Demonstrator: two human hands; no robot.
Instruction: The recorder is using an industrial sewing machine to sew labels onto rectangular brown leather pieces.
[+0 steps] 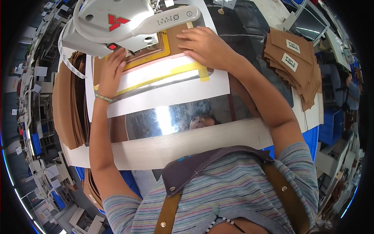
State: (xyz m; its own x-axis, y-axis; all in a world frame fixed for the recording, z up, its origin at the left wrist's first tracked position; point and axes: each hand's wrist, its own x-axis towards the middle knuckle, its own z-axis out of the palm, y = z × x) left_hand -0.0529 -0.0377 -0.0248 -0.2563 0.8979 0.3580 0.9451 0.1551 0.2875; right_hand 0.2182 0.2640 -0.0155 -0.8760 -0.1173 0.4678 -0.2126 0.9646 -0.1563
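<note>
A sewing machine's white head [105, 27] reaches over the work at the top left. Below it lies a flat sewing template [150, 58] with yellow borders and a brown panel [175, 38] in it. My left hand [113, 68] rests with outstretched fingers on the template's left part, close beside the machine head, which partly hides the stitching area. On the right side, my right hand [204, 46] lies flat over the brown panel and the template's edge, fingers spread. Neither hand grips anything. Under the template is a white sheet [167, 99].
Brown panels [69, 105] are stacked at the left table edge. Several brown pieces with white labels [290, 52] lie at the right. A shiny reflective plate [163, 121] covers the near table, before its pale front edge [191, 144]. A measuring tape [70, 62] hangs by the machine.
</note>
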